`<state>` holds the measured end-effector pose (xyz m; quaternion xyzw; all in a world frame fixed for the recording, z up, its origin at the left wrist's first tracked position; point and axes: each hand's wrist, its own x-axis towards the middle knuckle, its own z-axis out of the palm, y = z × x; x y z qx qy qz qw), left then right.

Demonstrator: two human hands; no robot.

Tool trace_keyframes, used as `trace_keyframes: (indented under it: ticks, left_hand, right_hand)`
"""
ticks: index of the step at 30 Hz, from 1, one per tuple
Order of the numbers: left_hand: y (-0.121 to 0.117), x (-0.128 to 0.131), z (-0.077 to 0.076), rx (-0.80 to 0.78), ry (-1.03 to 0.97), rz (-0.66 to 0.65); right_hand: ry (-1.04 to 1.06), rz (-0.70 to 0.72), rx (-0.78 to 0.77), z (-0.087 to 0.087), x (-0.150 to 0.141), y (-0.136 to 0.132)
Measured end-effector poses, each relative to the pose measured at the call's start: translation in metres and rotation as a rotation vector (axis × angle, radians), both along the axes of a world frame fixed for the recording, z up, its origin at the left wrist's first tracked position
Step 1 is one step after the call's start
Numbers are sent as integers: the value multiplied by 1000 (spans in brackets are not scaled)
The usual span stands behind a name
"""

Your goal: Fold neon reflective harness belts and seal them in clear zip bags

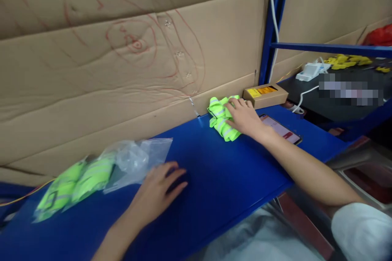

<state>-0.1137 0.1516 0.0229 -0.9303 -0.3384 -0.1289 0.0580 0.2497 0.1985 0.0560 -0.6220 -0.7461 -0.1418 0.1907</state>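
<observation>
My right hand [244, 118] rests on a pile of neon yellow-green reflective straps [225, 128] with grey stripes, near the cardboard wall. Its thumb and fingers close around part of the upper folded strap. Low over the blue tabletop [196, 195], my left hand [161, 187] holds nothing, with its fingers apart. Beside it lie clear plastic bags [131, 159], crumpled and partly behind the hand. Farther left, two more neon bundles [92, 175] lie packed in clear bags.
A cardboard box [266, 95] with a yellow label stands behind my right hand. A phone [281, 129] lies under my right forearm. A blue metal post [272, 28] rises at the table's back. On a dark table [343, 106] at right are a white device [312, 71] and yellow items [346, 62].
</observation>
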Motion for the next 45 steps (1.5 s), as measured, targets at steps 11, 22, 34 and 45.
trace_keyframes:
  ticks: [11,22,34,45]
  left_hand:
    - [42,-61,-13,-119,-85,300]
    - [-29,13,19,-160,-373,-191]
    - [4,-6,-7,-149,-810,224]
    - [-35,20,-4,-43,-738,-26]
  right_hand:
    - [-22,386,60,-26,-50,-26]
    - [487,734,141,-32,-88,-62]
    - [968,975,-270,-31,-86,-62]
    - [785,669,-193,-39,-100,-69]
